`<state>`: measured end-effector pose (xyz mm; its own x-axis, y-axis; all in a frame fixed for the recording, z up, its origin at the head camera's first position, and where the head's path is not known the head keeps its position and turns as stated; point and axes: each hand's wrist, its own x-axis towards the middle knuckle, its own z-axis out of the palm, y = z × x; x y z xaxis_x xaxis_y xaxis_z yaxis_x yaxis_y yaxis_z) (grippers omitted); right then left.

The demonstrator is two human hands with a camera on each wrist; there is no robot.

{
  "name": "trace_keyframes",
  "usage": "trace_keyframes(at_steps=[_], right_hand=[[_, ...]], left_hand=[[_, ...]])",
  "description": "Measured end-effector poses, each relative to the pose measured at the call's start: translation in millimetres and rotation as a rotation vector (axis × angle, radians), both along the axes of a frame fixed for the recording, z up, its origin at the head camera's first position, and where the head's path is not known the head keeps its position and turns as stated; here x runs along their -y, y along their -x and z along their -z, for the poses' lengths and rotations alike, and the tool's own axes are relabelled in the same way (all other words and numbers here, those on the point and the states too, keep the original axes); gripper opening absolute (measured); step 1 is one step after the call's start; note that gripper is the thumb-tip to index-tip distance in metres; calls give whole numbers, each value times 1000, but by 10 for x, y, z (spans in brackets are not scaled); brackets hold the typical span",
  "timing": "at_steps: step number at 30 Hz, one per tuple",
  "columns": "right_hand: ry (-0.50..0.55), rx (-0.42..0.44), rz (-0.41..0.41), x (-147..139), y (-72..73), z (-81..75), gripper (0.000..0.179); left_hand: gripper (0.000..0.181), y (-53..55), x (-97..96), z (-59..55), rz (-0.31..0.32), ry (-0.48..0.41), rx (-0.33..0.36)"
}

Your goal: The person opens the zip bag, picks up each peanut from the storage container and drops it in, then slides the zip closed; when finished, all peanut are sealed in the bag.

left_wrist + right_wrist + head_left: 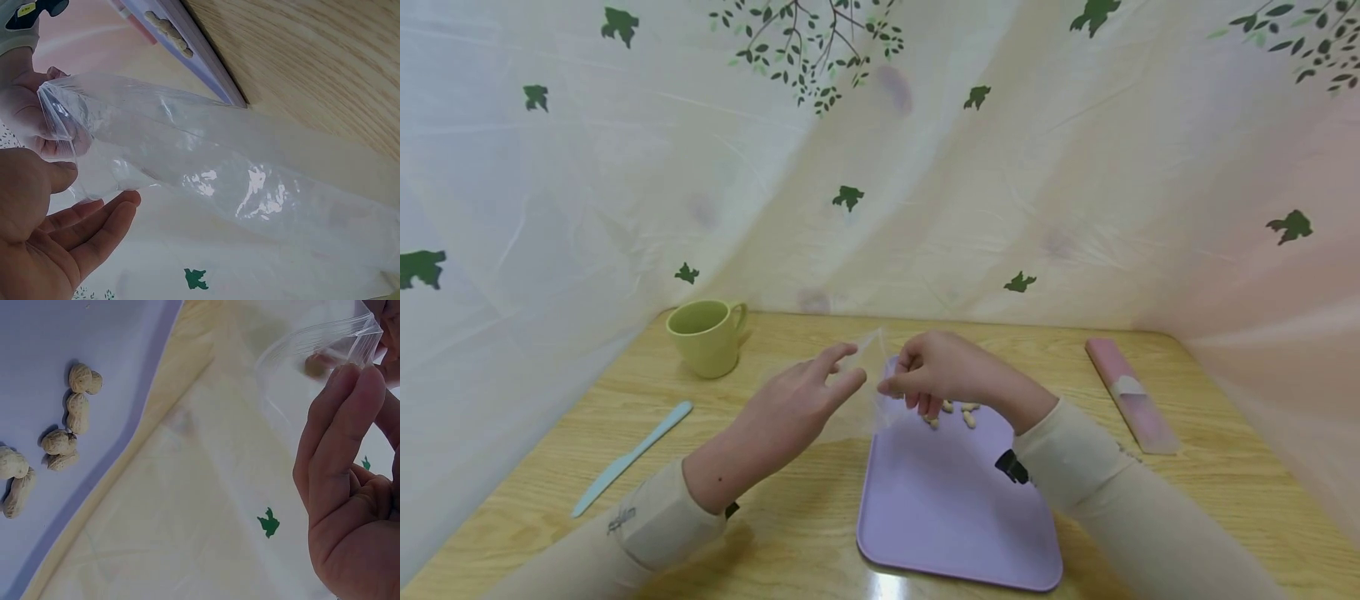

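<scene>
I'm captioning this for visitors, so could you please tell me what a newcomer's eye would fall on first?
Probably the purple tray, with peanuts toward its far end. Near its far left corner, the hands are at a clear plastic bag, the right one pinching its edge. A yellow-green mug stands at back left.

Pale draped sheet, green bird prints, wood-grain table

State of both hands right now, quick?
Left hand: open, fingers relaxed beside the clear plastic bag.
Right hand: closed, pinching the bag's edge.
</scene>
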<state>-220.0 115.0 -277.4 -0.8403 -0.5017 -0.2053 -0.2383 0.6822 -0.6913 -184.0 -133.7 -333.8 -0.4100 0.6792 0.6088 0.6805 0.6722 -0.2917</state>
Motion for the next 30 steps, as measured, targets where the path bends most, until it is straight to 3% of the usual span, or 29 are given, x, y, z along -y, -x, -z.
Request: trace_keyframes(at_steps=[7, 13, 21, 25, 30], right_hand=[[-12, -34, 13, -68, 13, -9, 34], [-10, -39, 85, -262, 139, 16, 39], [-25, -8, 145, -655, 427, 187, 36], [-89, 19, 160, -809, 496, 276, 34], [-168, 67, 118, -925, 537, 389, 29]], left_hand=[[38, -8, 0, -14, 9, 0, -3], [35, -18, -8, -23, 0, 12, 18], [35, -23, -9, -17, -2, 8, 30], [35, -11, -15, -13, 10, -2, 14], [37, -4, -22, -9, 14, -3, 3]])
